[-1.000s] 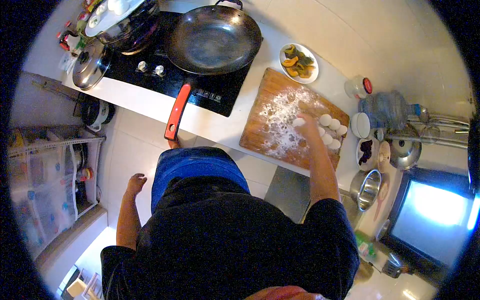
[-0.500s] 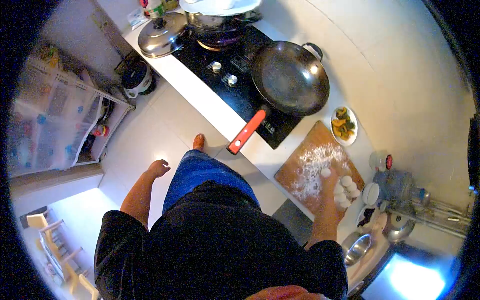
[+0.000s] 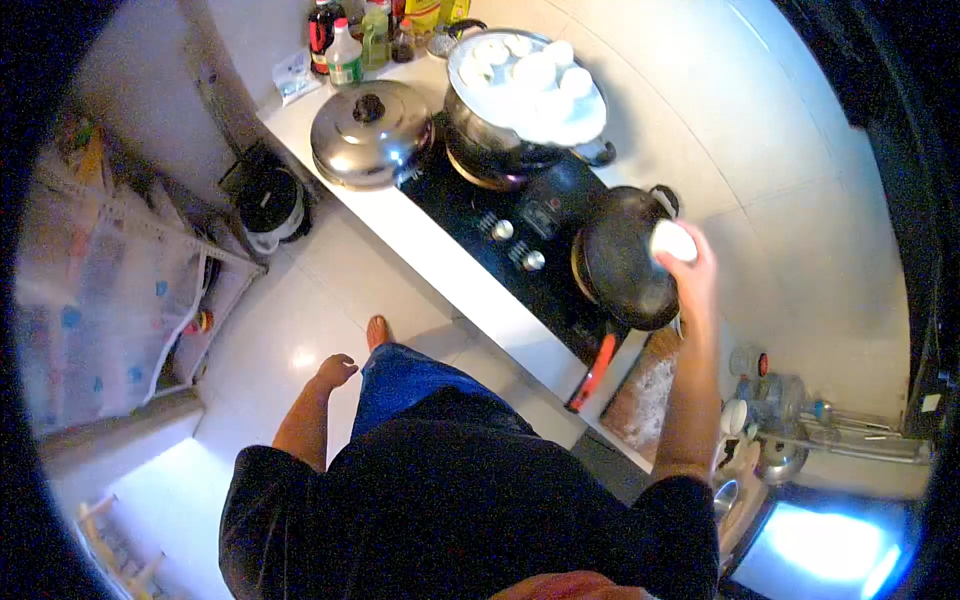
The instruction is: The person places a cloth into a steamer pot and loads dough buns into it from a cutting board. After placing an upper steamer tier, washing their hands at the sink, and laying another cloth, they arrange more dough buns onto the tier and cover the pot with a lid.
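My right hand (image 3: 697, 272) is raised over the wok (image 3: 625, 260), its fingers wrapped round a white dough bun (image 3: 673, 241). To its left, a steamer pot (image 3: 490, 135) carries a tray (image 3: 590, 122) with several white buns (image 3: 535, 72) on it. Flour dusts the wooden cutting board (image 3: 630, 400), which my right forearm partly covers. Low beside my thigh, my left hand (image 3: 338, 370) hangs over the floor, holding nothing, with its fingers loosely apart.
A domed metal lid (image 3: 370, 135) lies left of the pot on the counter (image 3: 420, 260). The wok's red handle (image 3: 593, 372) sticks out past the counter edge. Bottles (image 3: 344, 55) stand at the back. A bin (image 3: 270, 205) is on the floor at left.
My right hand has lifted a dough bun off the floured board and carried it up over the wok. The view has swung toward the steamer pot. My left hand still hangs down.
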### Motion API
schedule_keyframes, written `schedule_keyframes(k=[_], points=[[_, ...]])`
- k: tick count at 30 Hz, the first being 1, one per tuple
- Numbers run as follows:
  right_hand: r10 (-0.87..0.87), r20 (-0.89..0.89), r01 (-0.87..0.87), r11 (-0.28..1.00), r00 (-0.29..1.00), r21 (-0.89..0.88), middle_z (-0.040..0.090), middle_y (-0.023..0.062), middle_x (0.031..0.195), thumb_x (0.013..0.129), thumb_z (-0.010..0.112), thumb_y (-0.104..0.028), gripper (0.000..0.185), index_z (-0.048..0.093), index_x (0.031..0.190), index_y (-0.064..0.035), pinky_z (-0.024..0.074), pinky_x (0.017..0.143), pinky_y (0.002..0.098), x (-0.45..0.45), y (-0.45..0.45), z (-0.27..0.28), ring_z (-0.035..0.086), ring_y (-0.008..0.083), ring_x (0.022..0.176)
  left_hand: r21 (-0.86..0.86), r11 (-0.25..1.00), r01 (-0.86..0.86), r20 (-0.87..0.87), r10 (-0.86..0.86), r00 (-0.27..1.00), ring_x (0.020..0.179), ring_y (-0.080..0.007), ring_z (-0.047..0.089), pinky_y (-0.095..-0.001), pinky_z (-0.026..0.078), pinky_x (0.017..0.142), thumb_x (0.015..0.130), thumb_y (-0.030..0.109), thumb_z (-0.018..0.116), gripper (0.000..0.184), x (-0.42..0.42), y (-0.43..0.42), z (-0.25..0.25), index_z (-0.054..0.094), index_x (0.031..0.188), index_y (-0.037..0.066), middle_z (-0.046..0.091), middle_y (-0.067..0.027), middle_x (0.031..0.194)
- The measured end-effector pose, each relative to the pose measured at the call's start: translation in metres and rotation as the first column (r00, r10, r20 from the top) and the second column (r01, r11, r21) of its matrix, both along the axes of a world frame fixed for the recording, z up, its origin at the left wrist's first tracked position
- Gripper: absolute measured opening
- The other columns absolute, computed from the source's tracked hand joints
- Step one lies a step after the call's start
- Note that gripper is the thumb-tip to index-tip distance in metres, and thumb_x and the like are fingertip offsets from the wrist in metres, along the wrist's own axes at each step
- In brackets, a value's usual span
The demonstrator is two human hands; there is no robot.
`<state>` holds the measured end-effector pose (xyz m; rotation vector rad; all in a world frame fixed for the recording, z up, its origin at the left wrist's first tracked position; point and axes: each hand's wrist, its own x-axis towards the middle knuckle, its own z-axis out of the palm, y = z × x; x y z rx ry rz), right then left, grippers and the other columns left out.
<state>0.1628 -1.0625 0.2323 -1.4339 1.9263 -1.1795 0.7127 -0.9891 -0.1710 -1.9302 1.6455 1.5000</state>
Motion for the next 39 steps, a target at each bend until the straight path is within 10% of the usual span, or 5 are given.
schedule_keyframes(k=[16, 18, 21, 27, 39], points=[[0.310, -0.601, -0.139, 0.939, 0.736, 0.314, 0.060, 0.0184, 0.090, 0.057, 0.072, -0.011, 0.045, 0.057, 0.099, -0.0066, 0.0450, 0.077, 0.0346, 0.164, -0.285, -0.029, 0.057, 0.0306, 0.087, 0.122, 0.931, -0.343, 0.037, 0.341, 0.939, 0.068, -0.0198, 0.061, -0.0348, 0.050, 0.066, 0.072, 0.029, 0.062, 0.029, 0.198, -0.050, -0.064, 0.060, 0.088, 0.005, 0.062, -0.0140, 0.075], [0.330, -0.616, -0.150, 0.933, 0.715, 0.327, 0.060, 0.0185, 0.089, 0.057, 0.072, -0.012, 0.045, 0.057, 0.099, -0.0064, 0.0450, 0.077, 0.0350, 0.166, -0.284, -0.033, 0.058, 0.0311, 0.086, -0.078, 0.974, -0.211, -0.237, 0.188, 0.953, 0.049, -0.0188, 0.057, -0.0318, 0.050, 0.051, 0.074, 0.029, 0.062, 0.028, 0.219, -0.018, -0.134, 0.059, 0.090, 0.006, 0.059, -0.0101, 0.061], [0.328, -0.643, -0.140, 0.935, 0.692, 0.326, 0.060, 0.0192, 0.089, 0.058, 0.071, -0.013, 0.045, 0.057, 0.100, -0.0069, 0.0451, 0.076, 0.0359, 0.164, -0.285, -0.037, 0.057, 0.0319, 0.087, 0.305, 0.859, -0.411, -0.160, 0.472, 0.867, 0.046, -0.0154, 0.054, -0.0292, 0.049, 0.044, 0.075, 0.028, 0.063, 0.025, 0.190, -0.047, -0.077, 0.060, 0.091, 0.008, 0.055, -0.0072, 0.057], [0.093, -0.578, 0.041, 0.976, 0.810, 0.216, 0.059, 0.0171, 0.098, 0.060, 0.072, -0.016, 0.049, 0.057, 0.105, -0.0084, 0.0456, 0.080, 0.0358, 0.142, -0.260, 0.013, 0.057, 0.0308, 0.092, 0.288, 0.895, -0.341, -0.359, 0.431, 0.828, 0.047, -0.0133, 0.053, -0.0275, 0.046, 0.042, 0.075, 0.024, 0.061, 0.024, 0.162, -0.099, -0.048, 0.059, 0.091, 0.007, 0.054, -0.0046, 0.055], [0.325, -0.559, -0.207, 0.942, 0.763, 0.265, 0.058, 0.0163, 0.093, 0.057, 0.071, -0.011, 0.043, 0.058, 0.099, -0.0122, 0.0441, 0.080, 0.0363, 0.079, -0.274, -0.043, 0.055, 0.0319, 0.091, 0.131, 0.909, -0.395, -0.210, 0.415, 0.885, 0.051, -0.0133, 0.054, -0.0287, 0.048, 0.043, 0.075, 0.018, 0.062, 0.022, 0.110, -0.103, -0.026, 0.058, 0.093, 0.006, 0.058, -0.0076, 0.064]])
